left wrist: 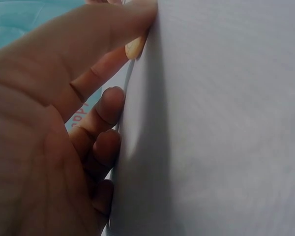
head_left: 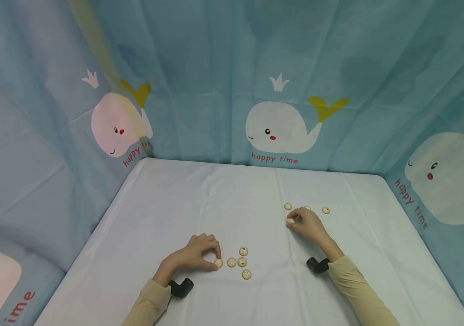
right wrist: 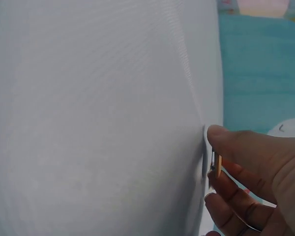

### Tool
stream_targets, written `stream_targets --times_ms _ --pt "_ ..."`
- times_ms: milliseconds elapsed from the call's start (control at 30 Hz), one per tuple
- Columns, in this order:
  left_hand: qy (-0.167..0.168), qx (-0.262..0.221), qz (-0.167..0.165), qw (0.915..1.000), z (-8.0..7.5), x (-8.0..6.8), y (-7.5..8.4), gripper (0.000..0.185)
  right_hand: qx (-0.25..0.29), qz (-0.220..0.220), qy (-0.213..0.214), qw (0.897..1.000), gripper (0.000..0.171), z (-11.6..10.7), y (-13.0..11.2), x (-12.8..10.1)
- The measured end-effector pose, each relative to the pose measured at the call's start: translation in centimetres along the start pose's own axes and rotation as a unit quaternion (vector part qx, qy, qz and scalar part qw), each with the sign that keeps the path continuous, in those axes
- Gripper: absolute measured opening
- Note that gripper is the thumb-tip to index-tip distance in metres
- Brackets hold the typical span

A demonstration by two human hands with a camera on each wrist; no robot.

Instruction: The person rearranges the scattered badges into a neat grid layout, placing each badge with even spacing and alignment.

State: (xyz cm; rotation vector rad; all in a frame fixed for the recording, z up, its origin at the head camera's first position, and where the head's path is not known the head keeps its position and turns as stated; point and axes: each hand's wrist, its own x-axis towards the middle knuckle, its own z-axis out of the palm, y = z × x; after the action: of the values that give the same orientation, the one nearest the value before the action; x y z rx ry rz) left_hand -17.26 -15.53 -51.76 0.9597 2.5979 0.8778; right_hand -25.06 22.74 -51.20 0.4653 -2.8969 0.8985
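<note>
A small round wooden disc (head_left: 218, 262) is lying on the counter (head_left: 175, 203) at the left end of a loose cluster, and the left hand (head_left: 199, 253) is pinching it between thumb and curled fingertips, wrist resting low on the cloth. In the left wrist view the thumb is pressing against the pale disc's edge (left wrist: 134, 47) while the other fingers (left wrist: 108, 105) are folding in beside the cloth. Three more discs (head_left: 242, 261) of the same flat, pale tan kind are sitting just beside it, to its right. Further back and to the right, the right hand (head_left: 305, 224) is arching over another disc (head_left: 290, 221) and gripping it with its fingertips; the right wrist view is showing that disc (right wrist: 218, 162) held on edge between thumb and finger. Other discs (head_left: 326, 210) are lying near that hand. The counter is wearing a smooth white cloth, and a blue whale-printed curtain (head_left: 281, 127) is hanging around it.
</note>
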Motion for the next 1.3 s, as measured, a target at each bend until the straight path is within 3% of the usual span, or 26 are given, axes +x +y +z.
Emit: stream_targets --times_ms 1300 --pt "0.0 0.005 -0.004 1.0 0.06 0.04 -0.13 0.019 -0.032 -0.019 -0.017 0.999 0.021 -0.05 -0.13 -0.67"
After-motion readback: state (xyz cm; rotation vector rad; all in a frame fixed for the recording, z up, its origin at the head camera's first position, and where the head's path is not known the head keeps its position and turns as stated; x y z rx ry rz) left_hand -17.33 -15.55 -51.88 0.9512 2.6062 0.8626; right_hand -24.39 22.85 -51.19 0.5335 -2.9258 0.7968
